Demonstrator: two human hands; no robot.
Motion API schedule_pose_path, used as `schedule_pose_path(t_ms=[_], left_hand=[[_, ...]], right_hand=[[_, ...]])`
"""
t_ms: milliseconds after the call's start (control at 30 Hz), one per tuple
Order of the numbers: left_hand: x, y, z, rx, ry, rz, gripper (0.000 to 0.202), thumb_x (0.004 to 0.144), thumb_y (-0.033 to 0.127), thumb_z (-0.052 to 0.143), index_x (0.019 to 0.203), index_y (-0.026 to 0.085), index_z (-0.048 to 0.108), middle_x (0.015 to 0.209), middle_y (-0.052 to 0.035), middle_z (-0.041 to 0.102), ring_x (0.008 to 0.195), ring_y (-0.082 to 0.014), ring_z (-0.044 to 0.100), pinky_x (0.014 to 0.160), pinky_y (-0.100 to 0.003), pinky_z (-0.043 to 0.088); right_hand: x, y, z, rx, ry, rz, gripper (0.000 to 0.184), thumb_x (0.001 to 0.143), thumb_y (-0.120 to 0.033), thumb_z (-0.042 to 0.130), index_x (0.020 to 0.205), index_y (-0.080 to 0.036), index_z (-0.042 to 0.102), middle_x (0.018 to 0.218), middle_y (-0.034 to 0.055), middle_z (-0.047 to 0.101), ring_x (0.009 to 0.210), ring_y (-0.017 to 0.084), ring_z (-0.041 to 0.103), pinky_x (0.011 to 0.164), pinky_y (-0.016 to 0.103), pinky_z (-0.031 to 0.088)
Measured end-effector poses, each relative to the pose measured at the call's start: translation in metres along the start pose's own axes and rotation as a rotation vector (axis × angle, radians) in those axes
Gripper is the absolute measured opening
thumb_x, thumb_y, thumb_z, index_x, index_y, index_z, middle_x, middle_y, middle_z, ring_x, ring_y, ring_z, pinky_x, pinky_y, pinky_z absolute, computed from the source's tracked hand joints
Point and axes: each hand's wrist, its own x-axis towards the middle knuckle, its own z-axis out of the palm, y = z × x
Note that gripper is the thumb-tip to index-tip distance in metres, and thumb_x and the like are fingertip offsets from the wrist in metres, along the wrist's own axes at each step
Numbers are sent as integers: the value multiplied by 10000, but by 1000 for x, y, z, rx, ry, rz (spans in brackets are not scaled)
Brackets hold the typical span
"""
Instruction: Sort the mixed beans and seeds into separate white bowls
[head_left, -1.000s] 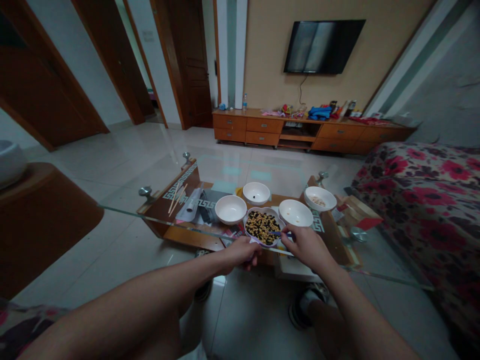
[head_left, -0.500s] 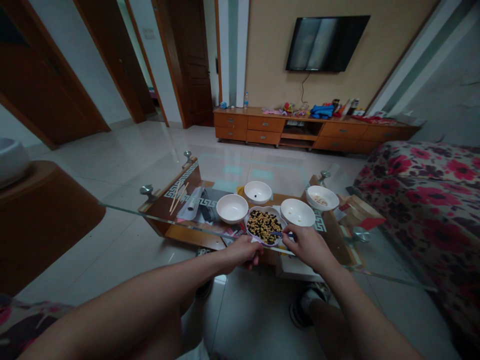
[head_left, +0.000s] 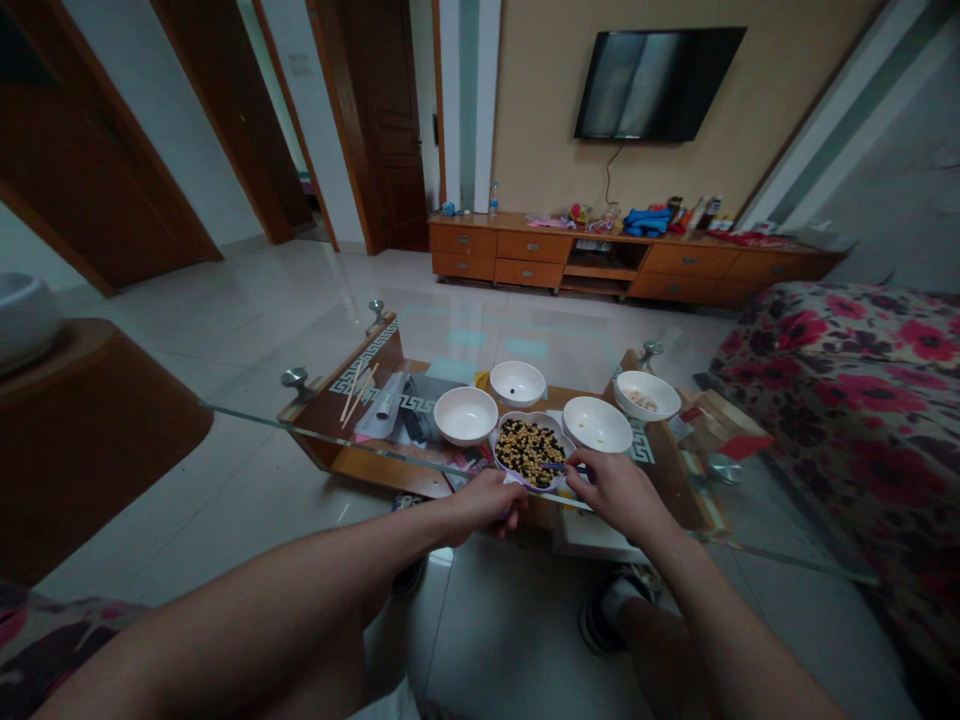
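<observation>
A scalloped bowl (head_left: 498, 463) with a pale purple rim stands at the near edge of the glass table, filled with mixed black and yellow beans (head_left: 534, 450). My left hand (head_left: 491, 500) is closed at its front left rim, thumb on top and fingers curled below. Between the fingertips of my right hand (head_left: 611, 490) is a thin purple-blue tool (head_left: 556, 466); its tip lies over the beans, and its exact kind is too small to tell. Around it are a white bowl (head_left: 465, 416), a back bowl (head_left: 517, 384) holding a dark bean, and a right bowl (head_left: 598, 424) holding a few yellow ones.
Farther right stands another white bowl (head_left: 647, 396) with pale contents. Light wooden chopsticks (head_left: 360, 393) lie at the left on the glass table (head_left: 247, 412). Papers show beneath the glass. A flowered sofa (head_left: 847, 350) is at the right, a TV cabinet (head_left: 532, 250) beyond.
Both hands and the purple-blue tool stay almost where they were at the scalloped bowl. The whole view shifts very slightly.
</observation>
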Motion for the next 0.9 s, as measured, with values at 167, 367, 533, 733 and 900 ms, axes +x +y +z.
schedule_pose_path(t_ms=[167, 367, 533, 733, 900], left_hand=[[-1, 1, 0, 5, 4, -17, 132, 815, 217, 455, 716, 190, 539, 489, 26, 510, 387, -107, 423, 402, -214, 314], [0, 0, -1, 8, -2, -10, 127, 817, 235, 468, 727, 187, 543, 493, 23, 518, 389, -108, 425, 404, -216, 321], [-2, 0, -1, 1, -4, -1, 110, 812, 237, 484, 750, 181, 557, 504, 27, 514, 398, -104, 426, 416, -212, 325], [-3, 3, 0, 15, -5, -5, 119, 819, 232, 463, 750, 183, 546, 506, 27, 513, 394, -110, 424, 413, -220, 321], [-2, 2, 0, 16, 6, -21, 100, 818, 226, 476, 753, 183, 538, 502, 29, 516, 392, -103, 422, 411, -214, 321]], right_hand=[[0, 0, 0, 3, 8, -1, 273, 904, -370, 489, 880, -214, 712, 805, 69, 729, 689, 179, 632, 611, 263, 347], [0, -1, 1, 8, -1, -28, 294, 915, -382, 474, 890, -210, 711, 812, 69, 732, 682, 180, 628, 624, 272, 362], [1, 0, 2, 7, 1, -39, 306, 920, -375, 464, 913, -206, 720, 821, 76, 737, 705, 190, 640, 637, 278, 376], [1, 0, 2, 27, 27, -48, 330, 926, -388, 457, 938, -200, 728, 855, 92, 748, 726, 200, 657, 659, 287, 408], [4, -9, 3, 50, 95, -52, 319, 926, -393, 471, 972, -214, 731, 869, 76, 759, 739, 203, 675, 651, 279, 414]])
